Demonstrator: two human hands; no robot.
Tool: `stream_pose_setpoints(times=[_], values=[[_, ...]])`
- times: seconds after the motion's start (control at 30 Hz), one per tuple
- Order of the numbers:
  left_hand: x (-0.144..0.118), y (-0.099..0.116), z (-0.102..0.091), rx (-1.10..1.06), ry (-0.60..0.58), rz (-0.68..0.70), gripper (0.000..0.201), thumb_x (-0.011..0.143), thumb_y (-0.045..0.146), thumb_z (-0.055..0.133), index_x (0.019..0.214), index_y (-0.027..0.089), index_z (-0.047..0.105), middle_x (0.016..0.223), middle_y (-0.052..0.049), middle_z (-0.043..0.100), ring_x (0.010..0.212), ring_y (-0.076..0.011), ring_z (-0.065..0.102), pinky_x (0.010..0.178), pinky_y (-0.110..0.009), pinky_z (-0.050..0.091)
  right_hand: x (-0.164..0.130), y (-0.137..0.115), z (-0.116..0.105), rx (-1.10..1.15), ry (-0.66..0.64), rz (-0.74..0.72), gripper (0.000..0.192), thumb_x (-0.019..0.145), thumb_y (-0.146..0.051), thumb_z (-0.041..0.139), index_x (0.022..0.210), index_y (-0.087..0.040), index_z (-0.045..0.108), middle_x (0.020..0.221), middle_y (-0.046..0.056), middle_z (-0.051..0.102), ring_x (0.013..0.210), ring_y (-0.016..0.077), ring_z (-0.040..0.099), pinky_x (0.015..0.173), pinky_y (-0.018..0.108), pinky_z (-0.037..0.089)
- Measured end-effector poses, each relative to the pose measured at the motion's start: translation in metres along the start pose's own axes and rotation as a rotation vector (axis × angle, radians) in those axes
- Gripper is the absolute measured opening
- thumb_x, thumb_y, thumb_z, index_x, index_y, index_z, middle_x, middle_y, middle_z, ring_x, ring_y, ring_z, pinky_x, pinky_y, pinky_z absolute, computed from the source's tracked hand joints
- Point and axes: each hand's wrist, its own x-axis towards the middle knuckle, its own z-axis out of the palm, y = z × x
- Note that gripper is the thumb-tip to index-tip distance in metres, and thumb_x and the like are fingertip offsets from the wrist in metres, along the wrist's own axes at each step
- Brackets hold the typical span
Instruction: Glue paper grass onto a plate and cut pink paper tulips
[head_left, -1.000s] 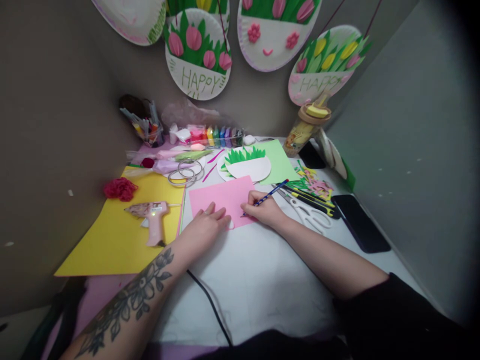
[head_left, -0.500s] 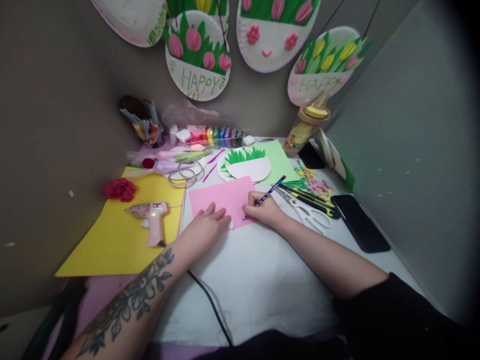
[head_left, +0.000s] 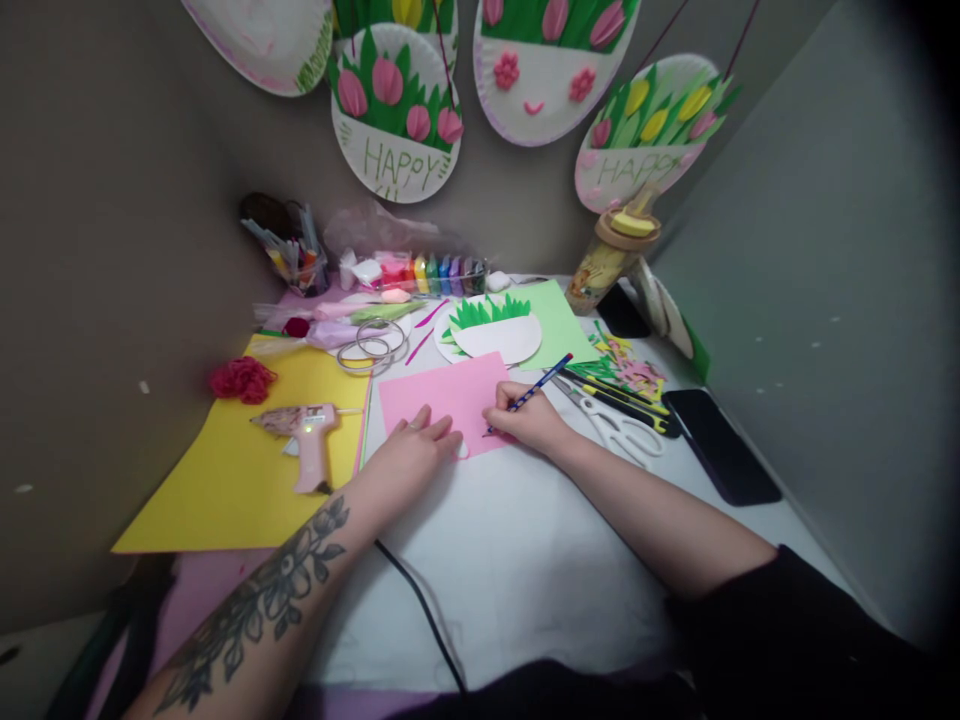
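Observation:
A sheet of pink paper lies on the white table in front of me. My left hand rests flat on its lower left part, fingers spread. Near the sheet's right edge, my right hand grips a dark blue pencil, its tip touching the paper. A small white shape shows by my left fingertips; I cannot tell what it is. Just beyond the pink sheet lies a paper plate with green paper grass on it, partly over light green paper.
On the left, a pink glue gun and red yarn lie on yellow paper. White scissors, cutters and a phone are at right. A cup stands behind, and a black cord crosses the front.
The pencil tip and my right fingers have shifted very slightly left on the pink paper. My left hand stays in place.

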Motion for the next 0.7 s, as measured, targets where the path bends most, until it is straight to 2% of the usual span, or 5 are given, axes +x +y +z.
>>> stream_pose_setpoints(times=[0.17, 0.33, 0.5, 0.7], values=[[-0.0005, 0.0005, -0.0013, 0.006, -0.012, -0.011, 0.041, 0.089, 0.008, 0.033, 0.121, 0.022, 0.054, 0.128, -0.01, 0.053, 0.125, -0.0301, 0.039, 0.097, -0.046, 0.042, -0.0004, -0.0023, -0.0004, 0.022, 0.013, 0.006, 0.029, 0.068, -0.03, 0.064, 0.055, -0.021, 0.04, 0.048, -0.006, 0.047, 0.048, 0.0113, 0.046, 0.047, 0.022, 0.034], [-0.0002, -0.0005, 0.0009, 0.005, 0.001, -0.006, 0.041, 0.088, 0.008, 0.034, 0.121, 0.023, 0.054, 0.128, -0.009, 0.053, 0.125, -0.0294, 0.039, 0.097, -0.045, 0.042, 0.0007, -0.0006, -0.0001, -0.011, 0.013, -0.008, 0.026, 0.066, -0.024, 0.062, 0.053, -0.021, 0.04, 0.047, -0.006, 0.045, 0.047, 0.0103, 0.042, 0.046, 0.022, 0.031], [0.0001, -0.0002, 0.0, -0.001, -0.01, -0.009, 0.041, 0.089, 0.008, 0.033, 0.121, 0.022, 0.054, 0.129, -0.01, 0.053, 0.125, -0.0295, 0.039, 0.098, -0.045, 0.041, 0.0004, -0.0005, 0.0008, 0.039, 0.016, 0.013, 0.027, 0.067, -0.027, 0.064, 0.054, -0.021, 0.04, 0.048, -0.006, 0.045, 0.048, 0.0114, 0.046, 0.047, 0.022, 0.035], [-0.0001, -0.0001, -0.0005, 0.0, -0.014, -0.007, 0.04, 0.089, 0.009, 0.034, 0.122, 0.021, 0.054, 0.129, -0.01, 0.052, 0.125, -0.0304, 0.039, 0.097, -0.046, 0.042, 0.0004, 0.0006, 0.0, 0.015, -0.003, -0.003, 0.027, 0.066, -0.024, 0.062, 0.053, -0.021, 0.039, 0.047, -0.006, 0.045, 0.046, 0.0103, 0.042, 0.046, 0.022, 0.032]])
